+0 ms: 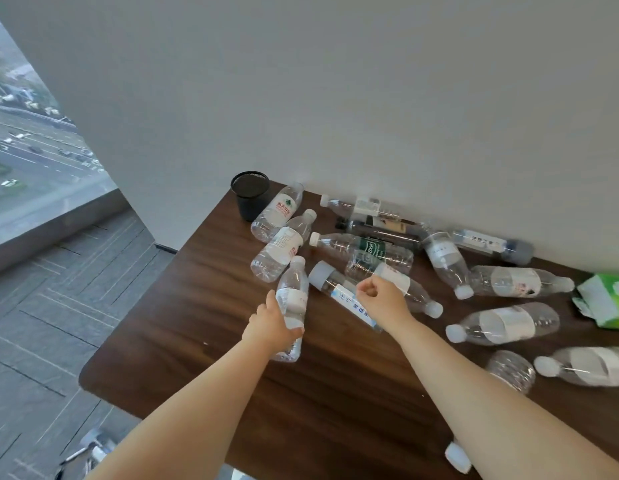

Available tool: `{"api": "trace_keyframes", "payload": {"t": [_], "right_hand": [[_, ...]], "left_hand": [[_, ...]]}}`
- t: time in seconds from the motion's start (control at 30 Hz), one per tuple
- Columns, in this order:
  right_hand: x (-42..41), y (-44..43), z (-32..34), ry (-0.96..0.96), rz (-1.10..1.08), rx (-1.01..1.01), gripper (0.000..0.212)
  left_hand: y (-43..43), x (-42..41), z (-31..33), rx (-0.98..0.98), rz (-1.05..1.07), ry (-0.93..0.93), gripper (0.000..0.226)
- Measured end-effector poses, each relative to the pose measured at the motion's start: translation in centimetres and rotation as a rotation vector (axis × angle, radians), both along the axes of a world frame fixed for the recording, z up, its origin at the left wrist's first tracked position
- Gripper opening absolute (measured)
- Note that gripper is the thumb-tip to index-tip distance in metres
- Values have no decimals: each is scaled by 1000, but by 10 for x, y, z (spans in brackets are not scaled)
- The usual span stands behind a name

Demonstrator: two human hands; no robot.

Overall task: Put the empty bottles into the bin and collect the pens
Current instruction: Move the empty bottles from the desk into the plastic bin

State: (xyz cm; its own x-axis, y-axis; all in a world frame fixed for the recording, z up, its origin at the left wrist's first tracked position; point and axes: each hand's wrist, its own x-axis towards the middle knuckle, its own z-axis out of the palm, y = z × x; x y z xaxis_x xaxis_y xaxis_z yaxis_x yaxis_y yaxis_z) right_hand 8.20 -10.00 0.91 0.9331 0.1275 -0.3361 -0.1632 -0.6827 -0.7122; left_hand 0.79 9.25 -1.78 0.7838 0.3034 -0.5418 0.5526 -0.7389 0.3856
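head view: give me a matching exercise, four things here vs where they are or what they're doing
Things:
1 cup
2 green pack
3 left hand
4 green-label bottle

Place or state:
a lying, white cap to the left
b upright at the far left corner of the table
c gripping a clear bottle
d at the table's right edge

Pairs: 1-b, 2-d, 3-c, 4-a

High-rise office: wooden desk (204,327), mesh pen cup (250,199), carpet tiles (59,306)
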Motion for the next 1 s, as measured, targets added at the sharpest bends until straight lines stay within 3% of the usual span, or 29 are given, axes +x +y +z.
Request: {"api": "trace_keyframes", "payload": {"t": [0.23,0.37,0.57,0.67,0.77,1.0], "right_hand": [[-15,-7,-25,-167,276,-375,52],[-24,0,-33,-250,278,-519,75],[-41,7,-43,-157,160,-640,82],[-49,12,-38,-128,94,-469,84],[-60,33,-26,-219,64,-206,76],[-81,130,-17,-316,198,253,63]], "left_hand": [[-1,-26,3,-30,105,-140,87],[7,-51,10,-137,91,-425,82],[22,-73,28,-29,97,-688,86],[38,-78,36,8,150,-740,87],[61,-80,41,16,235,-783,87],[130,-93,18,30,342,-876,85]]}}
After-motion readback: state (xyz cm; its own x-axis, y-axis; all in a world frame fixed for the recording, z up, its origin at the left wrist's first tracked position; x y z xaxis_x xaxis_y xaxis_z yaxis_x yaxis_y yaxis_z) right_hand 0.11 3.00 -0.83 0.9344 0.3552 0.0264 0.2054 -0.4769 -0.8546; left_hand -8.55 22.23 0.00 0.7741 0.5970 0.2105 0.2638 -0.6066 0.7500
